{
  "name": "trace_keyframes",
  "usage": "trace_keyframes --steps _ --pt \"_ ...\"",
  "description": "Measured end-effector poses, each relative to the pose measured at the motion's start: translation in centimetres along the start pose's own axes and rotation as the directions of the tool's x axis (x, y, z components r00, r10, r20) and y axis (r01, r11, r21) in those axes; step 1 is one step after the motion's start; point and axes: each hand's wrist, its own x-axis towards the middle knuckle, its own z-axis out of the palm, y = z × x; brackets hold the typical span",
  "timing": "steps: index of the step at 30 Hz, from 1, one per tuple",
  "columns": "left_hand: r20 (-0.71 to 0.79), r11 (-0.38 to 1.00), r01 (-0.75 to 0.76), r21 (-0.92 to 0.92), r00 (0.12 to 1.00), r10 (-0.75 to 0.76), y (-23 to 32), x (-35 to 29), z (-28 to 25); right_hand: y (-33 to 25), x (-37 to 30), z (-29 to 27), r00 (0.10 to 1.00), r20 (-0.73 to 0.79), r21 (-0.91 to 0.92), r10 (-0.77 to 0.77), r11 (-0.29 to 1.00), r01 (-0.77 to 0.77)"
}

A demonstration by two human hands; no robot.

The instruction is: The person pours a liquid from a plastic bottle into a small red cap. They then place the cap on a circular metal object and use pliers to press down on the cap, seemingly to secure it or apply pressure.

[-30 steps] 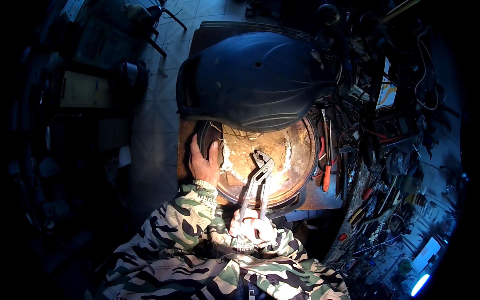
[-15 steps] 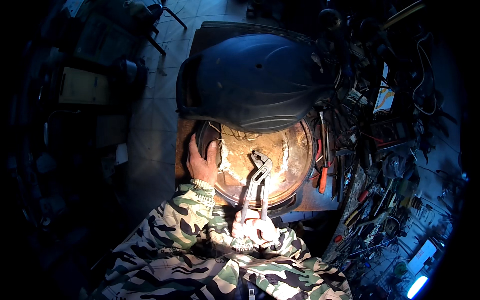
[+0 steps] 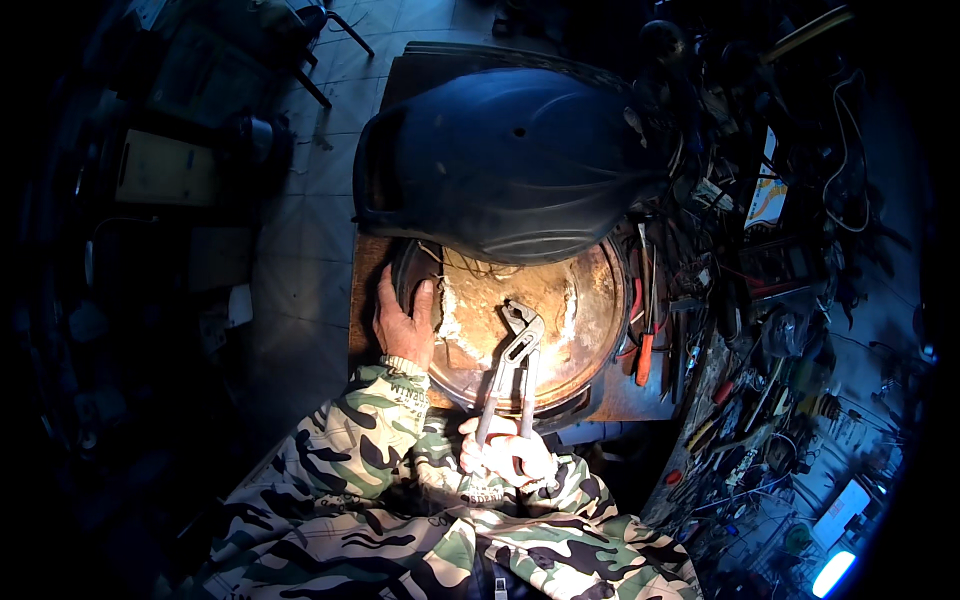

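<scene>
Pliers (image 3: 515, 365), one pair of the slip-joint kind with long grey handles, sit right in the middle of things. Their head lies over the rusty round metal housing (image 3: 580, 310), jaws pointing up and away from the person, handles running back down toward the body. The right hand (image 3: 508, 452) is wrapped closed around both handle ends, fingers curled tight so the two handles sit close together.

The left hand (image 3: 402, 322) is on the left rim of that same housing, palm down, fingers together and laid along the dark edge, thumb pointing inward over the crusty, pale-stained plate. So that's two hands, both on the one round part, one gripping the tool and one bracing the rim.

Both sleeves are camouflage (image 3: 350, 470).

Just above the housing, overlapping its far edge, there's one big dark moulded plastic cover (image 3: 505, 165), curved like a shell. All of this rests on a brown bench (image 3: 625, 400). To the right of the housing lie two red-handled tools (image 3: 645, 355), side by side, then a dense jumble of wires and small tools I can't count. Tiled floor (image 3: 300, 250) on the left.
</scene>
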Motion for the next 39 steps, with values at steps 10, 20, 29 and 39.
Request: trace_keyframes --steps 10,20,29,39 --pt "0.012 1.0 0.009 -0.008 1.0 -0.008 0.1 0.0 0.0 -2.0 -0.8 -0.2 0.963 -0.243 -0.174 0.115 0.972 -0.16" --pt "0.019 1.0 0.006 -0.013 1.0 -0.006 0.0 0.2 -0.1 -2.1 -1.0 0.0 0.993 -0.063 -0.187 0.097 0.976 -0.107" --pt "0.013 1.0 0.012 -0.012 1.0 -0.012 0.1 0.1 -0.2 -1.1 -0.1 1.8 0.994 -0.107 -0.025 0.023 0.999 -0.026" --pt "0.002 0.999 -0.002 -0.036 1.0 0.002 0.5 0.1 -0.3 -1.7 -0.7 1.0 0.989 -0.078 0.027 0.122 0.992 -0.121"
